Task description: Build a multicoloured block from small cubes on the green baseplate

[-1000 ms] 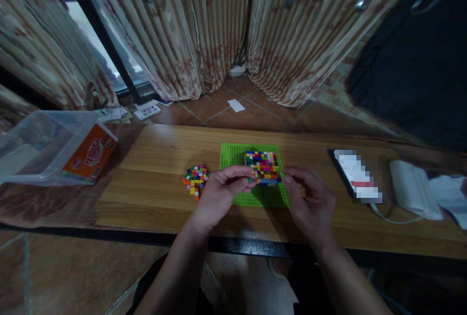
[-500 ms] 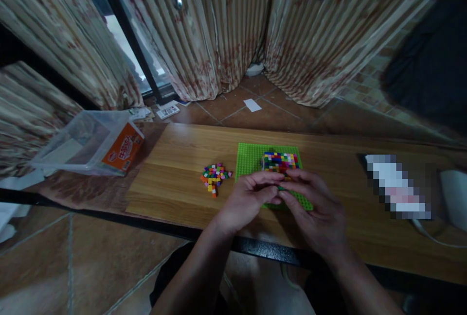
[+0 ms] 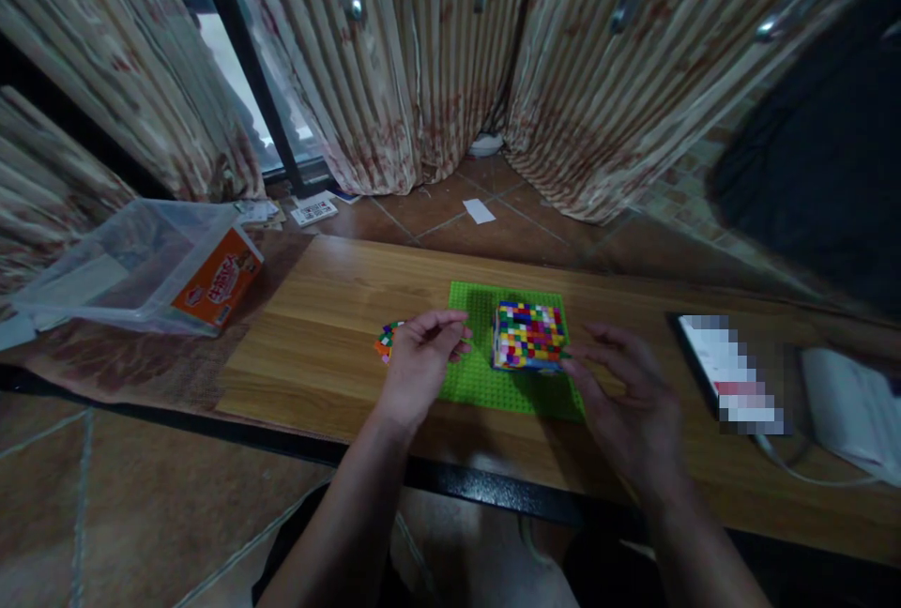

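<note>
A block built of many small multicoloured toy bricks (image 3: 529, 334) stands on a green studded baseplate (image 3: 471, 383). My right hand (image 3: 630, 402) is at the block's right side, thumb and forefinger pinched on a small green brick (image 3: 565, 356) by its near right corner; whether that brick touches the block I cannot tell. To the left of the block, over the plate's left edge, my left hand (image 3: 422, 359) is closed in a pinch. What its fingertips hold, if anything, is too small to make out. Loose bricks (image 3: 387, 341) lie on the table, partly hidden behind the left hand.
A clear plastic bin (image 3: 141, 261) with an orange label stands at the wooden table's (image 3: 296, 336) left end. To the right lie a phone (image 3: 728, 369) with a blurred screen, a cable (image 3: 809, 475) and a white object (image 3: 848, 406). Curtains (image 3: 394, 73) hang behind.
My hands, together in front of the block before, have parted: the left moved left towards the loose bricks, the right stayed by the block's right side. More of the block now shows.
</note>
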### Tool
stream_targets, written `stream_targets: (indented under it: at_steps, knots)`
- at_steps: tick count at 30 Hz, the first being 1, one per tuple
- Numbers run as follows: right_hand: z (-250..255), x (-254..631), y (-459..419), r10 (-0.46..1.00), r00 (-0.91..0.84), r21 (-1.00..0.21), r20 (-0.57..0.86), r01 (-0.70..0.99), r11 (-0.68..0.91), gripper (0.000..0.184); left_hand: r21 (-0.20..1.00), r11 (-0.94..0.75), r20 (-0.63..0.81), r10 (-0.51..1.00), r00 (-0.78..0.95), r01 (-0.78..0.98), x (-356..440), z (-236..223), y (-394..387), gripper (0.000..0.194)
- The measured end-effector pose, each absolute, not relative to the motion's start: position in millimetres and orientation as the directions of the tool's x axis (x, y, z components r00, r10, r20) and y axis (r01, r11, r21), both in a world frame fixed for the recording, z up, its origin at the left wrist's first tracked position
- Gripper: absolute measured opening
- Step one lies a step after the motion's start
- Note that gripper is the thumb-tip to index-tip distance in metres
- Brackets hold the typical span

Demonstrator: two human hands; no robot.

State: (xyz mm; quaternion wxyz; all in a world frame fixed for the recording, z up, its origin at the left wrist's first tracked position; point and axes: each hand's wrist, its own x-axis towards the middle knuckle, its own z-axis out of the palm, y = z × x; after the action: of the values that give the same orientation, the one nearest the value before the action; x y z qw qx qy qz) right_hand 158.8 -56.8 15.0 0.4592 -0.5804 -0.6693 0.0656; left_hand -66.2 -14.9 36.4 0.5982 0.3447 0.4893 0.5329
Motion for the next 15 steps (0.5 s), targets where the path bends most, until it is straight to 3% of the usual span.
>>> stream_targets:
  at_steps: [8,15]
  knots:
    - [7.3,162.3,-55.0,0.843,-0.034,-0.507,0.537,0.786,0.355,0.014,0.935,0.218,-0.228,0.974,-0.004,-0.28,-61.8,37.4,-17.1,0.011]
    - [8.1,158.6,-54.4,0.861,0.017,-0.557,0.509,0.769,0.314,0.012,0.933,0.244,-0.254,0.967,-0.003,-0.265,-61.2,38.9,-16.5,0.011]
